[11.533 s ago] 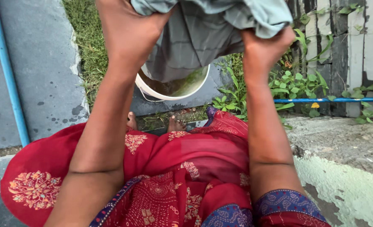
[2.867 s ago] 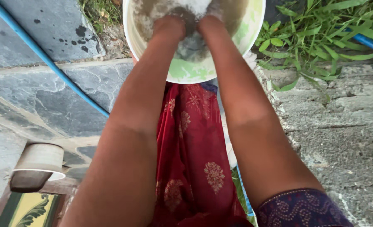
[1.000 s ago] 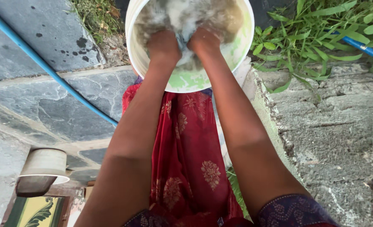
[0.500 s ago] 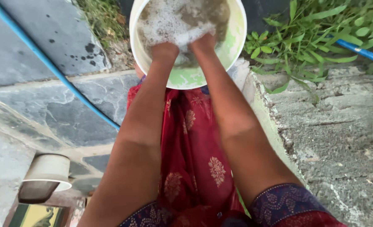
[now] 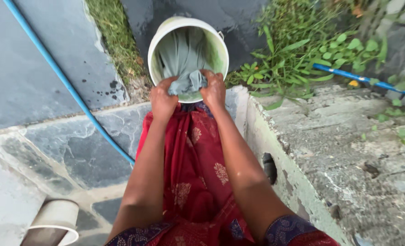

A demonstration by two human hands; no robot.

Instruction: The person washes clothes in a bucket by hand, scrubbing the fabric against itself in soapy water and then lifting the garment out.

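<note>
Currently our left hand and right hand are both clenched on the grey cloth over the white bucket. We judge it sodden, heavy, limp and slippery; the bunched near edge offers the best hold.

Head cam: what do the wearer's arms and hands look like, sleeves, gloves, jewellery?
Both arms are bare from short sleeves down. The sleeves are dark blue-purple with a fine pale dotted print, edged in red at the shoulder. The left hand and right hand wear no gloves; no rings, bangles or watch show. A red garment with pale floral motifs hangs between the arms.
</note>
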